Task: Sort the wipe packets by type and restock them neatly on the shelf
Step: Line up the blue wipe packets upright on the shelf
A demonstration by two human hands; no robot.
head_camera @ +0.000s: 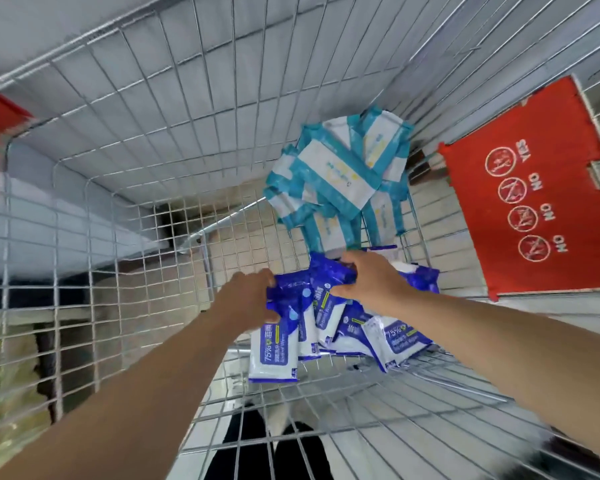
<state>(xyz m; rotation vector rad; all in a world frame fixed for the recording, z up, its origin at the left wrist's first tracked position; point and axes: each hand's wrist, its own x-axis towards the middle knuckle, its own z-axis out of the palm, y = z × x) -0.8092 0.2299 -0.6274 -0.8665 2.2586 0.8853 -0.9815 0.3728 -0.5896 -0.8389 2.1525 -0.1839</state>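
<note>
Inside the silver wire cart (125, 188), the left hand (253, 296) and right hand (368, 282) each grasp dark blue plastic wipe packets (312, 306), with teal-and-white wipe packets (340, 178) piled just beyond.

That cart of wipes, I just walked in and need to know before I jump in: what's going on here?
A person is reaching into a wire shopping cart with both hands. The left hand and right hand are gripping dark blue wipe packets piled at the near end. The teal packets lie in a separate heap farther in. No shelf is in view.
</note>
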